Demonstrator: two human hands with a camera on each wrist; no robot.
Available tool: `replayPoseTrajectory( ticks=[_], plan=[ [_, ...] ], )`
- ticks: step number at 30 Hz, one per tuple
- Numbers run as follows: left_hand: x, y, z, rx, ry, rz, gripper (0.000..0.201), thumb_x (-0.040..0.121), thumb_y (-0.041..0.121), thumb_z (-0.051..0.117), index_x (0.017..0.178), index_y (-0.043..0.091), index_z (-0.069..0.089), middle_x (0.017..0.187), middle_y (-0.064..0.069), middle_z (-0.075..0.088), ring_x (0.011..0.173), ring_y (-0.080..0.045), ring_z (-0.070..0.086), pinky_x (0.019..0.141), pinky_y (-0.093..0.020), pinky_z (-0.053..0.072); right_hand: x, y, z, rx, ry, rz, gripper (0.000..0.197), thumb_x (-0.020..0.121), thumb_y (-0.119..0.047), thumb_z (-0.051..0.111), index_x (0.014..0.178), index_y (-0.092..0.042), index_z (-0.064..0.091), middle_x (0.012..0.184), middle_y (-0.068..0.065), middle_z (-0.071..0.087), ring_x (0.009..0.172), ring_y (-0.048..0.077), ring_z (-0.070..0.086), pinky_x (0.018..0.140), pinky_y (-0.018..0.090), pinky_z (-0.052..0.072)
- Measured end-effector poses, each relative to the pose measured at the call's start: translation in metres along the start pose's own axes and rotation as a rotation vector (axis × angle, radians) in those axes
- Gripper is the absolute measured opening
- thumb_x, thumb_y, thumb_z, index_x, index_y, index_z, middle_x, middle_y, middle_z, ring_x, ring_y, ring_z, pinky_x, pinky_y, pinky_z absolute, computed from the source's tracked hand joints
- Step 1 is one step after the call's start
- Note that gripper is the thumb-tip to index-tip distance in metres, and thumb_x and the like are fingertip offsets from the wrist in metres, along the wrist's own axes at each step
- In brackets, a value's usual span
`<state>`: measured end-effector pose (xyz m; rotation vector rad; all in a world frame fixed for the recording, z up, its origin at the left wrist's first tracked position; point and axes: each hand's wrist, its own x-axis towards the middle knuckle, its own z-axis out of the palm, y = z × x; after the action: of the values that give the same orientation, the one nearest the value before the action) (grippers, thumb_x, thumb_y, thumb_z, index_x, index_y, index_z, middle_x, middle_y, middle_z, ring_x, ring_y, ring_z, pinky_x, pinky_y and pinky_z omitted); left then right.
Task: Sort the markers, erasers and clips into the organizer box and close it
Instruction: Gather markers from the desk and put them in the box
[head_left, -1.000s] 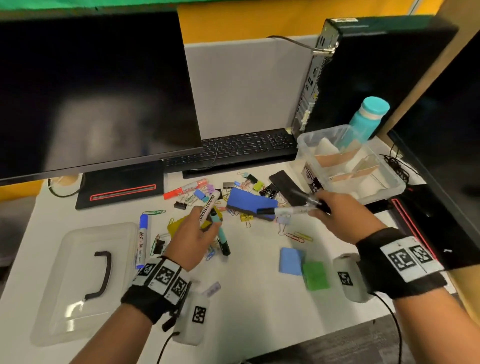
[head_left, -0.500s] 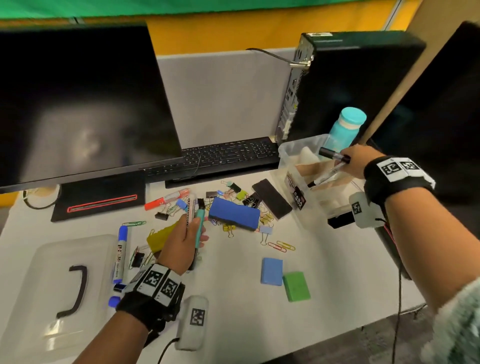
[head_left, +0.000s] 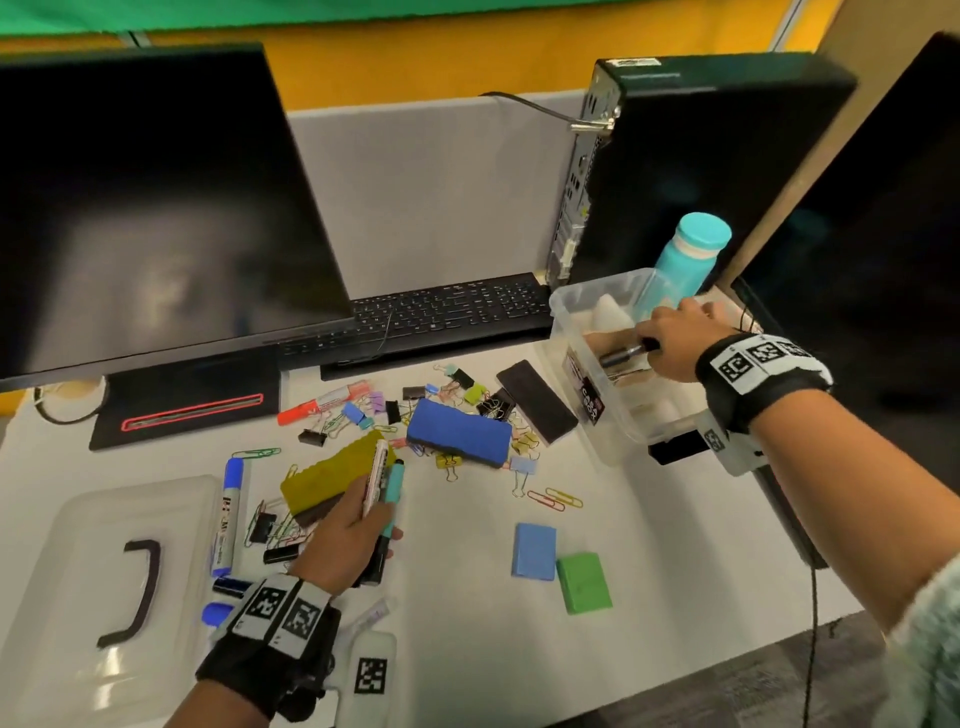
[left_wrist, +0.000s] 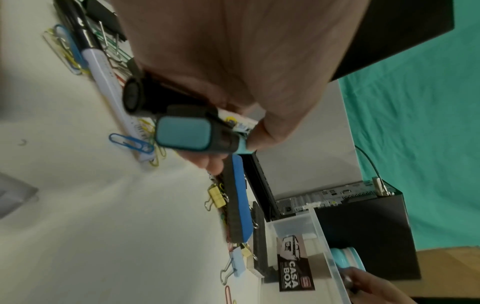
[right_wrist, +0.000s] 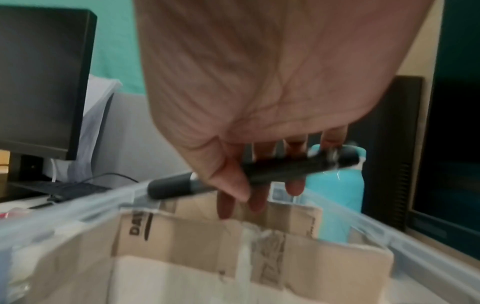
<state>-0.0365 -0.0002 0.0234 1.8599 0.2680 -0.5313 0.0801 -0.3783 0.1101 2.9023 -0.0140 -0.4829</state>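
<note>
My right hand (head_left: 662, 340) grips a black marker (head_left: 626, 354) low inside the clear organizer box (head_left: 571, 306), above its cardboard dividers (right_wrist: 194, 236). The same black marker (right_wrist: 272, 170) lies across my curled fingers in the right wrist view. My left hand (head_left: 363, 512) holds a teal marker (head_left: 392, 488) and a white pen (head_left: 375, 475) just above the desk. The teal marker (left_wrist: 187, 135) points at the camera. On the desk lie a blue eraser (head_left: 457, 434), a yellow eraser (head_left: 332, 478), a black eraser (head_left: 537, 400), blue (head_left: 228, 514) and red (head_left: 322, 404) markers and several clips (head_left: 553, 500).
The clear lid (head_left: 104, 571) with a black handle lies at the left. Small blue (head_left: 533, 551) and green (head_left: 584, 582) erasers sit near the front edge. A teal bottle (head_left: 685, 260) and a computer tower (head_left: 701, 171) stand behind the box, beside a keyboard (head_left: 447, 312) and a monitor (head_left: 140, 208).
My right hand carried the marker from over the desk to the box and has now lowered it inside. My left hand lifted the teal marker and pen and drew back slightly.
</note>
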Motion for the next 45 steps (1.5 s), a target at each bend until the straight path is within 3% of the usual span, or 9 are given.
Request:
replayPoseTrajectory(
  ticks=[4,9,14,20,27,30,34,41,45],
  plan=[
    [-0.002,0.001,0.013,0.18,-0.027,0.097,0.036,0.095,0.017,0.051,0.131,0.019,0.047,0.109,-0.003,0.063,0.084,-0.011,0.066,0.062,-0.019,0.054,-0.011,0.011,0.018,0.299,0.053,0.033,0.043,0.086,-0.027,0.054,0.124,-0.046,0.051,0.129,-0.003,0.049,0.125,0.028,0.038,0.111,0.052,0.02],
    [0.001,0.027,0.034,0.349,-0.078,0.202,0.036,0.094,0.024,0.052,0.129,0.022,0.049,0.098,0.006,0.066,0.085,0.001,0.065,0.064,-0.013,0.046,-0.038,0.031,0.069,0.586,0.437,0.18,0.038,0.087,-0.022,0.054,0.124,-0.019,0.056,0.132,0.008,0.049,0.123,0.031,0.041,0.106,0.047,0.034],
    [0.02,0.098,0.074,0.69,-0.096,0.438,0.044,0.096,0.033,0.045,0.139,0.027,0.039,0.125,0.001,0.059,0.102,-0.014,0.059,0.075,-0.023,0.043,-0.044,0.028,0.119,0.674,0.59,0.302,0.044,0.092,-0.02,0.048,0.134,-0.004,0.047,0.148,0.012,0.036,0.135,0.032,0.032,0.113,0.046,0.028],
    [0.058,0.187,0.161,1.027,-0.022,0.72,0.041,0.097,0.026,0.042,0.138,0.029,0.039,0.122,-0.002,0.059,0.1,-0.026,0.061,0.081,-0.038,0.051,-0.045,0.017,0.138,0.797,0.692,0.298,0.052,0.09,-0.02,0.036,0.14,-0.005,0.04,0.154,0.007,0.028,0.142,0.028,0.02,0.115,0.032,0.015],
    [0.125,0.222,0.241,1.329,-0.28,0.638,0.051,0.095,0.018,0.042,0.144,0.028,0.028,0.117,-0.01,0.063,0.103,-0.03,0.061,0.084,-0.039,0.048,-0.046,0.017,0.14,0.79,0.66,0.305,0.057,0.089,-0.024,0.029,0.143,-0.005,0.035,0.154,0.008,0.028,0.143,0.027,0.019,0.117,0.036,0.018],
    [0.14,0.227,0.25,1.245,-0.33,0.533,0.041,0.096,0.022,0.044,0.137,0.023,0.041,0.121,-0.01,0.062,0.108,-0.028,0.06,0.096,-0.037,0.047,-0.05,0.018,0.138,0.783,0.654,0.293,0.056,0.091,-0.023,0.029,0.144,-0.006,0.034,0.155,0.007,0.026,0.144,0.027,0.017,0.117,0.031,0.013],
    [0.137,0.235,0.239,1.123,-0.266,0.557,0.034,0.096,0.021,0.045,0.129,0.021,0.052,0.127,-0.002,0.061,0.114,-0.021,0.058,0.102,-0.036,0.044,-0.052,0.018,0.135,0.788,0.649,0.285,0.053,0.093,-0.019,0.033,0.145,-0.009,0.032,0.154,0.007,0.028,0.144,0.026,0.017,0.118,0.035,0.015],
    [0.084,0.199,0.147,0.96,-0.069,0.715,0.026,0.094,0.025,0.046,0.116,0.028,0.06,0.112,0.009,0.067,0.095,-0.011,0.063,0.084,-0.035,0.053,-0.059,0.017,0.125,0.676,0.606,0.32,0.053,0.095,-0.023,0.037,0.146,-0.01,0.028,0.157,0.007,0.022,0.147,0.027,0.009,0.119,0.049,0.009],
    [0.066,0.145,0.053,0.952,0.092,0.476,0.023,0.095,0.027,0.047,0.114,0.029,0.06,0.11,0.01,0.067,0.085,-0.009,0.06,0.08,-0.032,0.052,-0.075,-0.007,0.109,0.674,0.652,0.19,0.051,0.093,-0.02,0.042,0.143,-0.012,0.033,0.156,0.007,0.022,0.147,0.025,0.005,0.119,0.048,0.004]
  ],
)
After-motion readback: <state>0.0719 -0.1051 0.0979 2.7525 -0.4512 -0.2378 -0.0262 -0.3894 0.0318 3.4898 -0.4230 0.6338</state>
